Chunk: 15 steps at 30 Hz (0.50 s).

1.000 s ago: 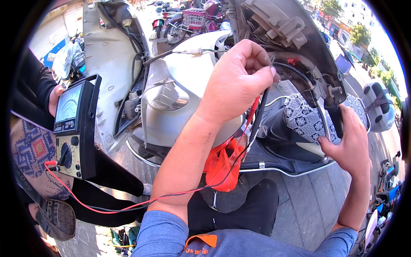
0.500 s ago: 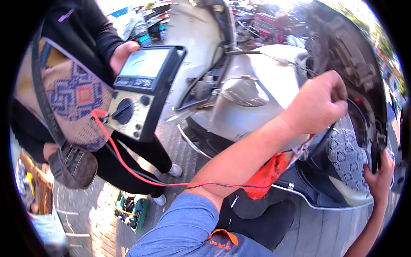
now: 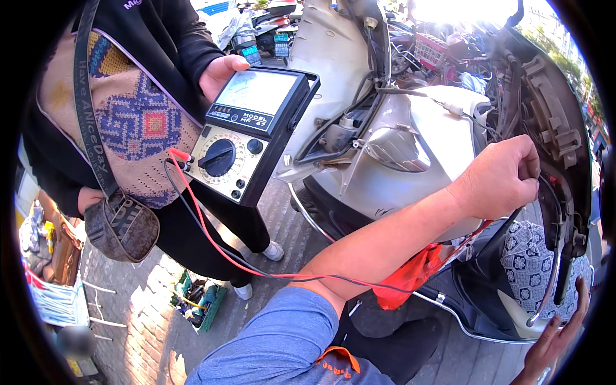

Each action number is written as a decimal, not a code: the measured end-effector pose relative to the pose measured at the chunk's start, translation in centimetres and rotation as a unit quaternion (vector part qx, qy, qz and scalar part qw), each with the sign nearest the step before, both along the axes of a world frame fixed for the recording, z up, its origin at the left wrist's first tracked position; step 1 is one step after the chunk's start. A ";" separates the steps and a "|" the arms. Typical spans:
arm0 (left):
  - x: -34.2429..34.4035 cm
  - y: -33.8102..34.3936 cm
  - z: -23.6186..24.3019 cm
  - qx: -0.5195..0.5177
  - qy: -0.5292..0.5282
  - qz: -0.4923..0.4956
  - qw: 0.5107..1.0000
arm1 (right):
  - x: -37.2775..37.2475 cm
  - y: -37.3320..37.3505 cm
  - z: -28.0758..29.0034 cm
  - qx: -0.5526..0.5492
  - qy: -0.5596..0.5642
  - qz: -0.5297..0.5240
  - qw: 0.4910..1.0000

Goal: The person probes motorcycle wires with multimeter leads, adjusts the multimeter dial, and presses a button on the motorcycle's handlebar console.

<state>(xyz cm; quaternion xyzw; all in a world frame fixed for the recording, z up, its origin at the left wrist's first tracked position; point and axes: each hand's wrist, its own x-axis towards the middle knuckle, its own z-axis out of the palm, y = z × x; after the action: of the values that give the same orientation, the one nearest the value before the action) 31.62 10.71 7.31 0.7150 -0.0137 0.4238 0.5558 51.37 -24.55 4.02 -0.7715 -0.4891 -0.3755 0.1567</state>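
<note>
My left hand point(image 3: 497, 176) is closed on the meter's test probes beside the scooter's silver body panel point(image 3: 378, 196); the pinched tips are partly hidden. My right hand point(image 3: 558, 337), at the right edge, has its fingers extended beside the patterned seat cover point(image 3: 526, 253) and a dark hinged part point(image 3: 571, 128). Red and black leads run across my left forearm to an analog multimeter point(image 3: 234, 160), held at the top by another person's hand point(image 3: 221, 74). A red plastic bag point(image 3: 401, 289) hangs under my left forearm. A wire connector point(image 3: 452, 109) lies above the panel.
The other person point(image 3: 128, 109) stands at the left with a small bag point(image 3: 122, 228). A green crate of tools point(image 3: 199, 301) sits on the pavement point(image 3: 128, 321). A detached-looking pale panel point(image 3: 311, 90) stands at the scooter's front. Parked two-wheelers point(image 3: 430, 48) fill the background.
The view has swung left, bringing more of the person and meter in. My right hand has moved down from the dark hinged part and opened. My left hand stays pinched on the probes.
</note>
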 end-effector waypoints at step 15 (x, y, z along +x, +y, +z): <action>-0.6 -0.1 0.7 0.009 0.006 0.008 1.000 | 1.4 2.1 -1.3 -0.113 0.097 -0.184 0.972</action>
<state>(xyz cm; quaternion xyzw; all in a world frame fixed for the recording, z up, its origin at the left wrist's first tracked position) 31.00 10.64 7.97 0.7225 -0.0089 0.4238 0.5462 52.73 -22.45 2.70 -0.8938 -0.3607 -0.2630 0.0435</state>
